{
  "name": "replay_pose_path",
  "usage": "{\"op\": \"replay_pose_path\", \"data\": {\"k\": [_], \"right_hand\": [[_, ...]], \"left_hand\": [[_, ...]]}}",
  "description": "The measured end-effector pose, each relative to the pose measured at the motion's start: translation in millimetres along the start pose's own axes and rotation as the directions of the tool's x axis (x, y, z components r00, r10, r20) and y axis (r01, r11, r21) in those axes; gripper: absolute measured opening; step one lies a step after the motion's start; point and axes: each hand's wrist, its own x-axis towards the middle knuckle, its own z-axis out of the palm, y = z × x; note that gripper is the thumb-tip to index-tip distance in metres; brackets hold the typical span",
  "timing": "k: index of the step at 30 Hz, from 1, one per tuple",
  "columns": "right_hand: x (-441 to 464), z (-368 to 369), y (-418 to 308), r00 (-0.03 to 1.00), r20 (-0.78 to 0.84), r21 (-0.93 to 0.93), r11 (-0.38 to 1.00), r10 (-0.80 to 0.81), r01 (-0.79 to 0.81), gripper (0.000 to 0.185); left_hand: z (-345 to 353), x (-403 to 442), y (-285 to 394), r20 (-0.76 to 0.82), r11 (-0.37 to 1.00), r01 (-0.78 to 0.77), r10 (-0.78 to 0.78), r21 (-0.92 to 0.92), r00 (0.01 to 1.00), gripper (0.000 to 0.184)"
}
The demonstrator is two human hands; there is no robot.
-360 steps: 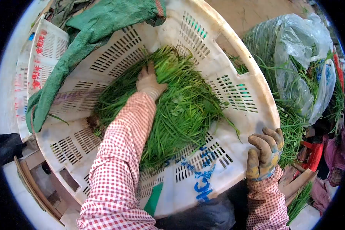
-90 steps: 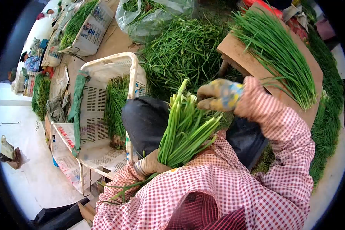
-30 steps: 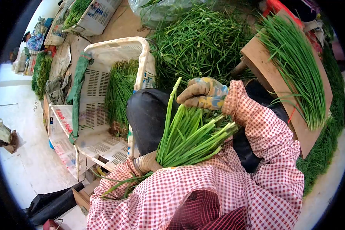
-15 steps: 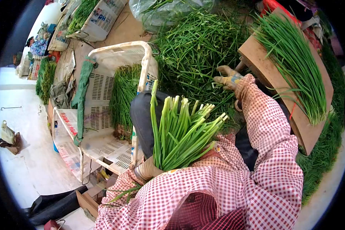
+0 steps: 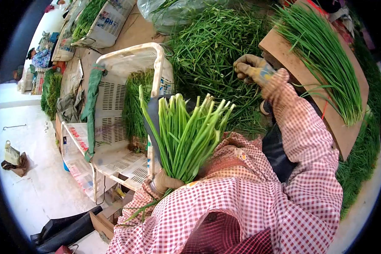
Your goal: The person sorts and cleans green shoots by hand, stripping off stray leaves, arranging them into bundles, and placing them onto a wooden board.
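My left hand [image 5: 166, 182], in a tan glove, is wrapped round a bunch of chives [image 5: 184, 139] in front of my body. The pale cut stem ends point up and away, fanning apart, and a few green leaves trail below the wrist. My right hand [image 5: 252, 70], in a stained glove with a blue and yellow patch, is raised over the right side of a heap of loose chive leaves [image 5: 216, 46]. Its fingers are curled in; whether anything sits between them is hidden.
A white plastic crate [image 5: 110, 93] with chives [image 5: 137, 101] stands to the left. On the right, a brown board [image 5: 279, 46] carries a long tied bundle of chives [image 5: 326, 63]. More greens [image 5: 360, 169] lie beyond it. A clear plastic bag [image 5: 156, 17] is at the back.
My right hand has risen slightly and its outstretched fingers have curled in. The bunch in my left hand has swung to the left and stands more upright.
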Motion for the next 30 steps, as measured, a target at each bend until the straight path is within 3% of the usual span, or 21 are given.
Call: {"op": "replay_pose_path", "data": {"k": [2,3,4,5,8,10,11,13,14,15,16,17,18,20,22,23,24,25,27,28,30], "right_hand": [[-27.2,-0.5,-14.6,0.908,0.271,-0.103,0.929,-0.318,0.356,0.03],[-43.4,5.2,-24.4,0.889,0.315,-0.197,0.893,-0.332,0.404,0.034],[-59.3,16.3,-35.6,0.87,0.36,-0.288,0.847,-0.337,0.447,0.037],[-70.0,25.2,-40.4,0.868,0.403,-0.333,0.838,-0.289,0.433,0.043],[-75.2,41.2,-34.8,0.854,0.445,-0.64,0.571,-0.269,0.514,0.052],[-67.7,51.5,-16.8,0.85,0.469,-0.631,0.583,-0.24,0.513,0.052],[-75.7,54.1,-29.4,0.792,0.564,-0.494,0.673,-0.232,0.55,0.046],[-60.6,59.6,9.1,0.798,0.55,-0.191,0.893,-0.246,0.407,0.037],[-51.4,56.1,12.6,0.793,0.549,-0.316,0.813,-0.264,0.489,0.032],[-38.0,51.0,35.8,0.79,0.553,-0.313,0.813,-0.264,0.491,0.032],[-19.5,43.5,71.2,0.837,0.427,-0.274,0.833,-0.342,0.48,0.028],[-16.9,37.2,63.0,0.94,0.214,-0.288,0.902,-0.266,0.321,0.027],[-11.1,26.6,52.3,0.993,-0.06,-0.158,0.983,-0.102,0.091,0.027],[-15.4,8.2,25.2,0.935,-0.348,0.193,0.981,0.072,-0.004,0.027],[-43.7,-6.6,9.4,0.979,-0.197,0.241,0.971,0.052,-0.003,0.025],[-46.9,-0.1,14.5,0.988,0.125,0.549,0.824,0.089,-0.144,0.026],[-57.9,12.7,24.5,0.977,0.21,0.493,0.867,-0.039,-0.071,0.03],[-70.2,27.5,30.3,0.942,0.29,0.453,0.891,-0.166,0.018,0.033],[-107.3,81.1,-3.5,0.949,0.298,-0.04,0.993,-0.098,0.115,0.039],[-122.2,89.9,-32.1,0.924,0.332,-0.115,0.98,0.191,-0.162,0.039],[-114.2,93.2,-19.6,0.948,0.282,-0.057,0.989,0.147,-0.136,0.035]], "left_hand": [[5.2,-2.9,9.2,-0.055,0.976,0.046,-0.059,-0.212,0.997,0.079],[16.9,-5.2,19.4,-0.127,0.905,0.051,-0.114,-0.422,0.985,0.079],[19.4,0.8,22.1,-0.119,0.906,0.054,-0.115,-0.421,0.986,0.079],[21.0,6.3,24.3,-0.108,0.936,-0.077,0.042,-0.343,0.993,0.079],[27.9,9.7,31.8,-0.146,0.96,-0.169,0.138,-0.224,0.98,0.08],[40.7,16.6,44.4,-0.148,0.924,-0.368,0.351,-0.107,0.924,0.08],[43.0,17.1,46.5,-0.146,0.906,-0.415,0.402,-0.079,0.904,0.08],[45.3,17.0,49.1,-0.142,0.898,-0.438,0.428,-0.047,0.893,0.079],[44.0,14.9,47.2,-0.15,0.922,-0.38,0.367,-0.071,0.918,0.078],[42.8,12.6,45.2,-0.158,0.942,-0.321,0.304,-0.097,0.94,0.078],[41.7,10.3,43.3,-0.165,0.957,-0.261,0.239,-0.124,0.957,0.077],[39.3,12.8,40.4,-0.166,0.942,-0.323,0.306,-0.088,0.938,0.077],[37.5,12.8,38.0,-0.164,0.931,-0.355,0.338,-0.086,0.927,0.075],[34.0,12.6,33.0,-0.162,0.905,-0.417,0.401,-0.082,0.902,0.07],[34.6,7.8,30.8,-0.176,0.93,-0.307,0.273,-0.205,0.946,0.063],[34.5,4.6,27.7,-0.172,0.925,-0.237,0.193,-0.295,0.966,0.06],[34.4,1.7,24.9,-0.166,0.908,-0.169,0.112,-0.383,0.98,0.058],[35.8,4.2,28.4,-0.175,0.929,-0.177,0.125,-0.325,0.977,0.058],[40.9,10.6,35.0,-0.175,0.946,-0.186,0.143,-0.265,0.974,0.059],[43.0,11.3,38.0,-0.173,0.948,-0.201,0.161,-0.246,0.972,0.059],[41.1,8.8,37.6,-0.178,0.952,-0.214,0.177,-0.218,0.968,0.06]]}}
